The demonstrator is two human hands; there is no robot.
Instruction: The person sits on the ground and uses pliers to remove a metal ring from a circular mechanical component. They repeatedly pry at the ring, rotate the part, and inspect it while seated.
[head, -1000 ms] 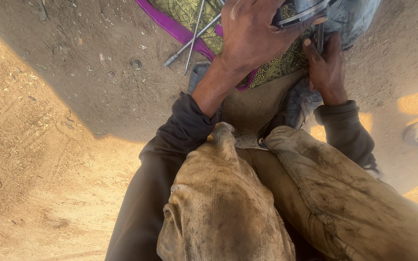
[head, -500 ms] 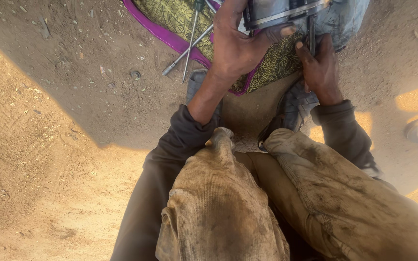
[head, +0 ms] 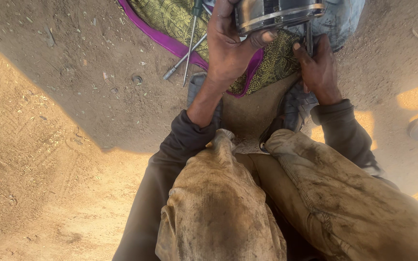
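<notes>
At the top centre of the frame, the left hand (head: 228, 46) wraps its fingers (head: 262, 37) around a round metal drum (head: 276, 13), its long axis running left to right. The right hand (head: 318, 67) pinches a thin dark tool (head: 308, 41) standing upright beneath it. Patterned cloth (head: 170, 19) and metal rods (head: 189, 46) lie on the dirt ground (head: 49, 121).

Round steel drum (head: 276, 13) — held above patterned cloth (head: 170, 19)

Left hand (head: 228, 46) and right hand (head: 318, 67) both gripping.
</notes>
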